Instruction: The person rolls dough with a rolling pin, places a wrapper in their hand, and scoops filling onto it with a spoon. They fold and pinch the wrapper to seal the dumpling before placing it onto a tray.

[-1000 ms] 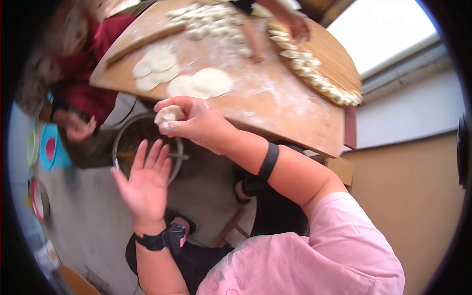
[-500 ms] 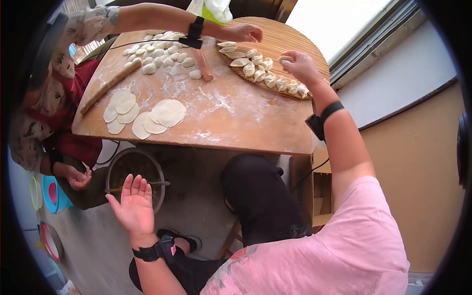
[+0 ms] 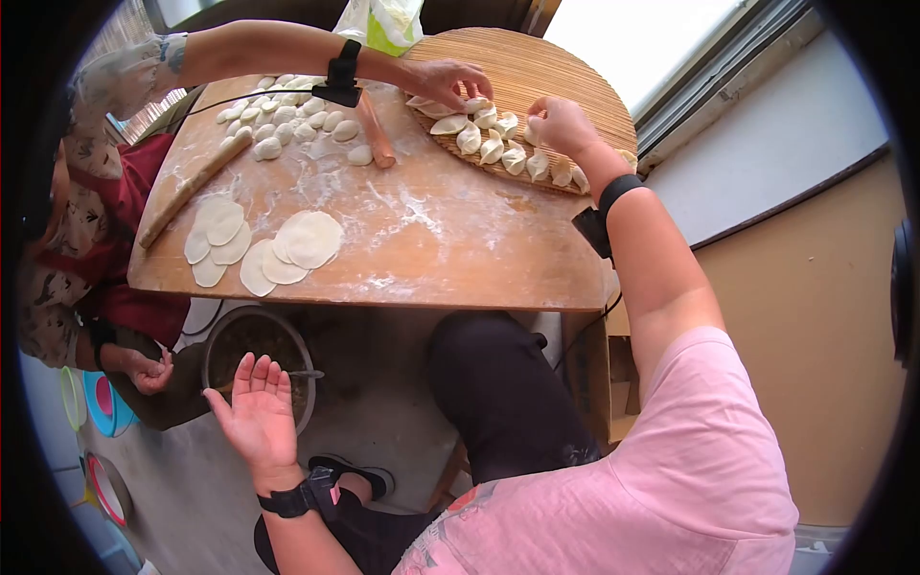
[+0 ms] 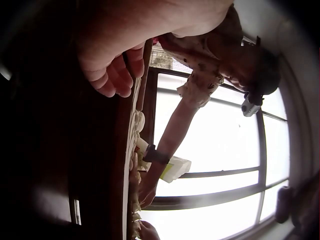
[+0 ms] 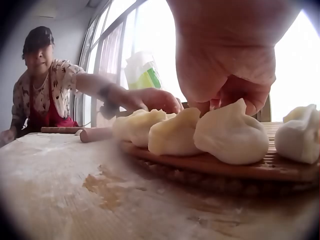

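The left hand is held palm up with its fingers extended, empty, over the near edge of the metal bowl. Above the round reed mat, the right hand reaches down with curled fingers and pinches a dumpling at the row's inner side. In the right wrist view the right hand comes down behind the front dumplings, which hide its fingertips. The left wrist view shows the left hand from beneath, its fingers slightly bent, holding nothing.
Another person's hand touches dumplings at the mat's left side. Flat wrappers lie near the table's front edge, dough pieces and a rolling pin farther back. A long dough roll lies at the left. A spoon rests across the bowl.
From near the left hand, the right hand has moved up and right to the mat with its dumpling. The other person's hand has come down onto the dumplings. The left hand has moved slightly lower.
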`<state>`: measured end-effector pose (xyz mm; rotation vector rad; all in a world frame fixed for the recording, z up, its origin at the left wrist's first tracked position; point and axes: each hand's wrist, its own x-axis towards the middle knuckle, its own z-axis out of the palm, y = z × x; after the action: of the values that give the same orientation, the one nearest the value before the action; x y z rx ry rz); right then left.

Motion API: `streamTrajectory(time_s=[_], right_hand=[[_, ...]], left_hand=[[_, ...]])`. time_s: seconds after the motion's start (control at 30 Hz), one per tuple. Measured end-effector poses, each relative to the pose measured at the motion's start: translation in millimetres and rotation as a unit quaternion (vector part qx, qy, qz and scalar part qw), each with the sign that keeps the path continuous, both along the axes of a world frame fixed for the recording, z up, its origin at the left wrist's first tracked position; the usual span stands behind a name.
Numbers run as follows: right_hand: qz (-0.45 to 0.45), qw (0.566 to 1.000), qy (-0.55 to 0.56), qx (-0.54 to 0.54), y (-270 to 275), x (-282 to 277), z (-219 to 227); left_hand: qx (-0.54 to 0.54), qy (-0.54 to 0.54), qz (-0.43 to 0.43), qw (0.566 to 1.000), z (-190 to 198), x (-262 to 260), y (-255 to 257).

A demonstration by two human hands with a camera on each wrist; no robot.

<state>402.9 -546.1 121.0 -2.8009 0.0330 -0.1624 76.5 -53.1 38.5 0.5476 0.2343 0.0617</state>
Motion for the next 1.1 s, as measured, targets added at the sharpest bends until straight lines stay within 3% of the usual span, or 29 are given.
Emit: streamTrajectory(time_s=[0.13, 0.33, 0.53, 0.63, 0.73, 0.83, 0.93, 1.03, 1.1], right_hand=[[-0.015, 0.999, 0.016, 0.045, -4.1, 4.9, -3.1], [-0.066, 0.977, 0.056, 0.197, -3.1, 12.2, -5.4], [-0.060, 0.988, 0.066, 0.125, 2.2, 9.5, -5.6], [-0.062, 0.986, 0.056, 0.146, -0.8, 11.4, -7.0], [-0.048, 0.993, 0.061, 0.087, -4.1, 16.3, -12.8], [-0.005, 0.997, 0.048, -0.056, -5.5, 18.5, -9.8], [-0.052, 0.993, -0.059, -0.088, 10.3, -3.1, 1.5], [-0.009, 0.996, -0.086, -0.026, 33.9, -11.0, 18.5], [0.089, 0.992, -0.076, 0.037, 71.3, -26.8, 29.9]], left_hand=[[0.001, 0.010, 0.003, 1.000, -1.8, 3.4, -3.1], [0.002, 0.018, 0.006, 1.000, 0.9, 1.4, -1.9], [0.001, 0.018, 0.006, 1.000, 5.0, -2.8, -0.2], [0.000, 0.021, 0.007, 1.000, 6.4, -3.7, -1.3], [0.004, 0.036, 0.019, 0.999, 9.4, -5.1, -1.6], [0.006, 0.064, 0.038, 0.997, 12.9, -5.7, -4.6], [0.002, 0.065, 0.045, 0.997, 11.7, -7.1, -2.2], [-0.002, 0.060, 0.047, 0.997, 9.3, -7.1, -0.5], [-0.013, 0.045, 0.041, 0.998, 4.7, -9.2, 2.8]])
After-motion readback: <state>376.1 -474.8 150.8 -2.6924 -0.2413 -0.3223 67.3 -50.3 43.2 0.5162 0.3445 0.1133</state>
